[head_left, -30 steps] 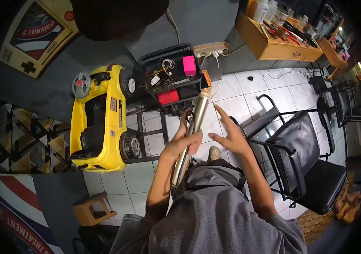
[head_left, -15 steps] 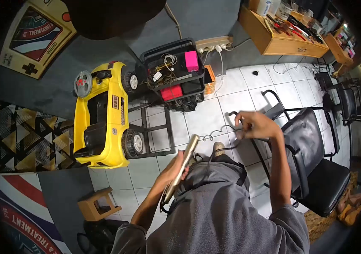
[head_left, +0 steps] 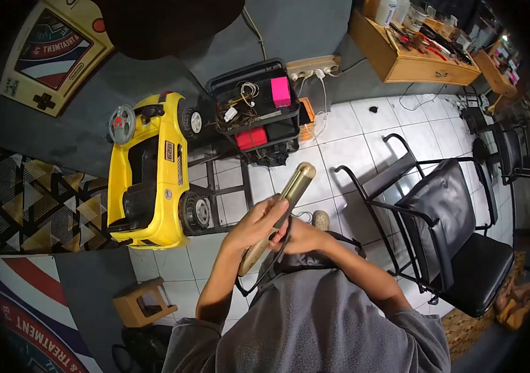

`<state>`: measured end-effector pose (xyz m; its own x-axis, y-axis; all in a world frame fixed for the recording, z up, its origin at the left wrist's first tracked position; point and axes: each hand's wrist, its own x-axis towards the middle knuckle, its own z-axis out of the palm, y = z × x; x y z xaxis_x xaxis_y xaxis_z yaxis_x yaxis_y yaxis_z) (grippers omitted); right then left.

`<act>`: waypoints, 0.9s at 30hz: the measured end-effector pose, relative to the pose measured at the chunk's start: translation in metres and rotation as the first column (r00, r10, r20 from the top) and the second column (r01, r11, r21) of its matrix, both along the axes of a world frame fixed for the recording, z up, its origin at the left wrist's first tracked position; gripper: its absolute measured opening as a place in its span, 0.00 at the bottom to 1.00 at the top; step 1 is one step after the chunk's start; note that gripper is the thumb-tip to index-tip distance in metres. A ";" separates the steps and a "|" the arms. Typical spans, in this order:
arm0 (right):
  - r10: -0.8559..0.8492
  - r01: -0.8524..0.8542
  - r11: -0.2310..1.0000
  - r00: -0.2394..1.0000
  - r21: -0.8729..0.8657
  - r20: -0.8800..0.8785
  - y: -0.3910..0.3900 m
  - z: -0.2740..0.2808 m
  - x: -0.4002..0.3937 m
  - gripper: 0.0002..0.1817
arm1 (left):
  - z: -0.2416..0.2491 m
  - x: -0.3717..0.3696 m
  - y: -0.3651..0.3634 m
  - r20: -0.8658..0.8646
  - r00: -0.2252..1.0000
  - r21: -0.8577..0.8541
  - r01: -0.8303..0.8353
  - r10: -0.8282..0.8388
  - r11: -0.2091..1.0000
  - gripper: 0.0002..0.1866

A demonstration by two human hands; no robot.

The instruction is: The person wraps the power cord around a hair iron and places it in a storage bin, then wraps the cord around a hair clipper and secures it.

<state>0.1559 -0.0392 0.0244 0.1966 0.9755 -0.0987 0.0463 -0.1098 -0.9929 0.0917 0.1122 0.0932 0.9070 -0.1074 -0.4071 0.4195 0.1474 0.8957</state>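
Left hand (head_left: 257, 225) curls, right hand (head_left: 303, 237) seemingly touching it.

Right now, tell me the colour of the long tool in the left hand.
The long tool is gold, best seen in the head view.

Gold rod (head_left: 297, 186): mid-section covered by left hand (head_left: 256, 225). Right hand (head_left: 303, 237): fingers partly hidden, grip unclear. Shoe (head_left: 321, 219): rear hidden. Dark rounded object (head_left: 169, 28): cut off by top edge. Small items (head_left: 423, 43) on wooden drawer unit (head_left: 423, 71): too small to identify individually.
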 end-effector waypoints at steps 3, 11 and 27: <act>-0.530 0.568 0.802 0.819 0.184 -0.219 -0.002 -0.001 0.013 0.15 | 0.007 0.004 -0.001 0.014 0.999 0.066 -0.042 0.041 0.997 0.18; -0.063 0.060 0.998 0.983 0.024 0.175 -0.107 0.081 0.077 0.08 | -0.020 -0.019 -0.015 -0.056 0.907 -0.081 0.412 -0.417 0.908 0.37; -0.672 0.676 0.737 0.734 -0.011 0.093 -0.120 0.091 0.089 0.14 | -0.005 -0.015 -0.058 0.138 0.862 -0.232 0.507 -0.488 0.830 0.14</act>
<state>0.2446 -0.1589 0.1159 0.8099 0.5796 -0.0904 0.0210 -0.1826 -0.9830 0.0763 0.0546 0.0882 0.7280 -0.6416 -0.2417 0.4348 0.1593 0.8863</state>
